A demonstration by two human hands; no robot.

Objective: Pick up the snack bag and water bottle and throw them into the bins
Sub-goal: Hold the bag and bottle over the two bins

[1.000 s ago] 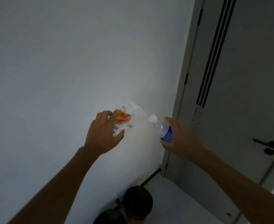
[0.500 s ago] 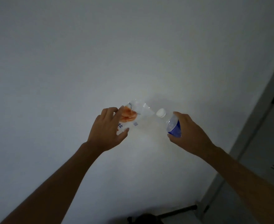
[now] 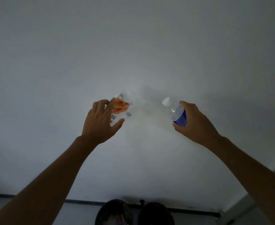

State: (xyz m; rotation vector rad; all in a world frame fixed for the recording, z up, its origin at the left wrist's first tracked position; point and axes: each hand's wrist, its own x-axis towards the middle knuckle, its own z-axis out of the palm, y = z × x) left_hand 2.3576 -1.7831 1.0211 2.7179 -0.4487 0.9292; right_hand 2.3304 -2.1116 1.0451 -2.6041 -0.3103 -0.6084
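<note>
Hanging in the air in front of a plain white wall (image 3: 133,46), the snack bag (image 3: 123,109) is a clear and white packet with an orange print and a little blue lettering on it, gripped at its lower left end by the left hand (image 3: 99,122). That hand is curled around the packet, thumb underneath and the other fingers (image 3: 98,105) over the top edge, so the bag's free end sticks out up and to the right. Well apart to the right, at about the same height, the water bottle (image 3: 176,112) is tilted with its white cap (image 3: 166,101) pointing up and to the left, toward the bag. It is clear plastic with a blue label, and the right hand (image 3: 193,122) is wrapped closed around the label and the lower body, which hides the bottle's base. Both forearms reach up from the bottom corners of the head view, bare. Below and between them, at the bottom edge, stand two dark round bins, the left bin (image 3: 113,213) just beside the right bin (image 3: 155,214); something pale and orange shows dimly inside the left one. Behind the bins a dark baseboard (image 3: 36,197) runs along the foot of the wall, above the grey floor (image 3: 78,211).
</note>
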